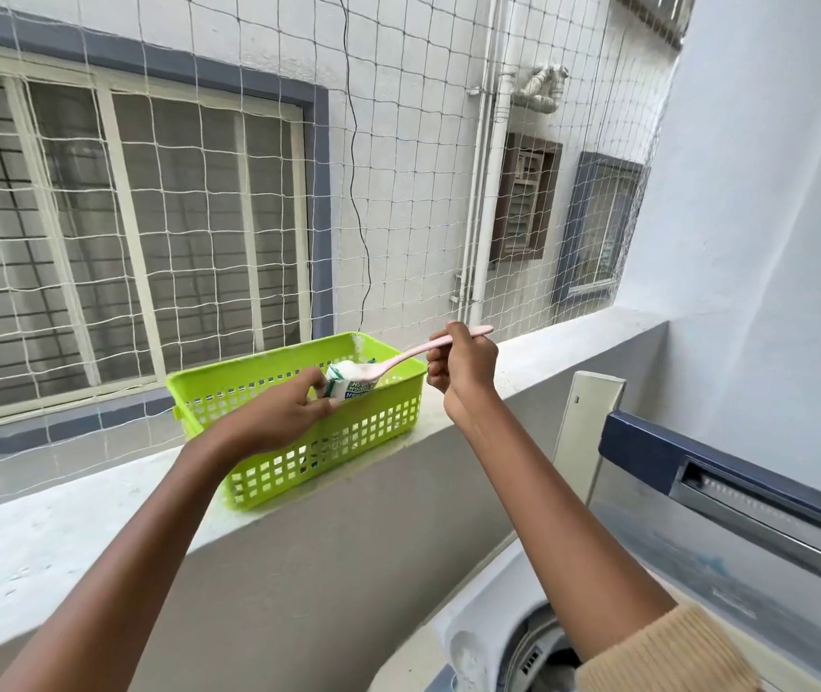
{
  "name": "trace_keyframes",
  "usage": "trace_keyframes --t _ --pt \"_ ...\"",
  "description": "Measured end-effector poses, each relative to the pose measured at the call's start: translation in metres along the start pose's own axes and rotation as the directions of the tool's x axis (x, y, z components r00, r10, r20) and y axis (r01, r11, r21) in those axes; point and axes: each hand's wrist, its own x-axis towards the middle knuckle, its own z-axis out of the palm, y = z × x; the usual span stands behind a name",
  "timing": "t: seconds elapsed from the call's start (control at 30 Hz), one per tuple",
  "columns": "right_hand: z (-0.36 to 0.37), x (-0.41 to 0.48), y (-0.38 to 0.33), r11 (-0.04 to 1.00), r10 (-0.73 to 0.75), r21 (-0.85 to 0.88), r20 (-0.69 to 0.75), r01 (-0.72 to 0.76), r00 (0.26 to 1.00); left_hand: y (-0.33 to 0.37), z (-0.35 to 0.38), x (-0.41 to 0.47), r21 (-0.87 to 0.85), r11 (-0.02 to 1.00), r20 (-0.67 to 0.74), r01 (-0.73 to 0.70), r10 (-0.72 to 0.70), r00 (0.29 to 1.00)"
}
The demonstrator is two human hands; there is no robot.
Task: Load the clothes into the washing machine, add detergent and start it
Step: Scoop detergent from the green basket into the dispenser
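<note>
Glowing lime green, gridded with square holes, on the basket (373, 434); showing pale pink on the spoon (416, 352), white with green-blue print on the detergent packet (348, 389), ribbed tan on the near right sleeve (673, 656), navy edging on the washing machine (698, 454).

I see free room over the ledge (74, 531) to the left of the green basket (348, 442). Behind it the net (398, 192) closes the way outward. Over the basket, the left hand (278, 417) on the packet (348, 384), the right hand (463, 367) and its spoon (398, 359) fill the space. At right the raised lid (748, 491) stands beside the open drum (551, 664).
</note>
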Motion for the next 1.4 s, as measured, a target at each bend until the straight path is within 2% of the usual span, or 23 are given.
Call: trace_keyframes --t 0.17,0.27,0.33,0.4,0.47,0.5,0.57,0.67,0.77,0.87,0.97,1.03,1.13,1.23,1.33,1.4 --pt "-0.013 0.001 -0.006 0.993 0.057 0.105 -0.025 -0.054 0.998 0.006 0.003 -0.003 -0.042 0.999 -0.124 -0.015 0.010 0.992" --pt "-0.026 0.004 -0.012 0.991 0.055 0.126 -0.047 -0.049 0.997 0.021 0.010 -0.007 -0.049 0.994 -0.275 -0.097 0.080 0.958" --pt "-0.041 0.005 -0.019 0.991 0.043 0.130 -0.067 -0.034 0.997 0.034 0.020 -0.008 -0.042 0.978 -0.456 -0.203 0.162 0.875" --pt "-0.060 0.006 -0.026 0.994 0.023 0.113 -0.100 -0.012 0.995 0.048 0.033 -0.007 -0.049 0.927 -0.646 -0.373 0.255 0.719" --pt "-0.084 0.005 -0.032 0.996 -0.004 0.084 -0.142 0.016 0.990 0.064 0.050 -0.006 -0.070 0.851 -0.747 -0.521 0.301 0.593" --pt "-0.097 0.005 -0.035 0.997 -0.021 0.066 -0.168 0.032 0.986 0.073 0.061 -0.007 -0.098 0.810 -0.765 -0.578 0.309 0.564" --pt "-0.126 0.004 -0.038 0.998 -0.049 0.034 -0.233 0.059 0.971 0.090 0.085 -0.008 -0.188 0.727 -0.758 -0.660 0.320 0.569" --pt "-0.174 0.000 -0.038 0.996 -0.080 0.009 -0.323 0.087 0.943 0.107 0.126 -0.001 -0.385 0.634 -0.688 -0.671 0.288 0.666" --pt "-0.225 -0.008 -0.034 0.994 -0.105 -0.026 -0.397 0.103 0.912 0.113 0.177 0.016 -0.594 0.582 -0.549 -0.555 0.210 0.809" --pt "-0.277 -0.018 -0.027 0.993 -0.121 -0.067 -0.454 0.102 0.883 0.112 0.234 0.033 -0.721 0.599 -0.321 -0.349 0.158 0.934" --pt "-0.325 -0.033 -0.018 0.996 -0.093 -0.054 -0.517 0.076 0.851 0.107 0.291 0.043 -0.729 0.667 -0.053 -0.154 0.170 0.984" --pt "-0.354 -0.047 -0.008 0.997 -0.071 -0.036 -0.571 0.062 0.818 0.103 0.325 0.045 -0.655 0.749 0.104 -0.098 0.218 0.970" --pt "-0.393 -0.067 0.016 0.999 -0.040 -0.021 -0.640 0.035 0.767 0.099 0.368 0.042 -0.517 0.851 0.285 -0.097 0.278 0.917" --pt "-0.424 -0.080 0.045 1.000 0.009 -0.011 -0.695 -0.022 0.719 0.099 0.399 0.034 -0.366 0.913 0.438 -0.182 0.342 0.831" --pt "-0.444 -0.085 0.071 0.999 0.049 0.027 -0.730 -0.043 0.682 0.098 0.424 0.027 -0.291 0.916 0.561 -0.277 0.398 0.726" --pt "-0.453 -0.086 0.085 0.997 0.082 0.057 -0.746 -0.059 0.661 0.095 0.442 0.024 -0.164 0.901 0.638 -0.402 0.408 0.653"
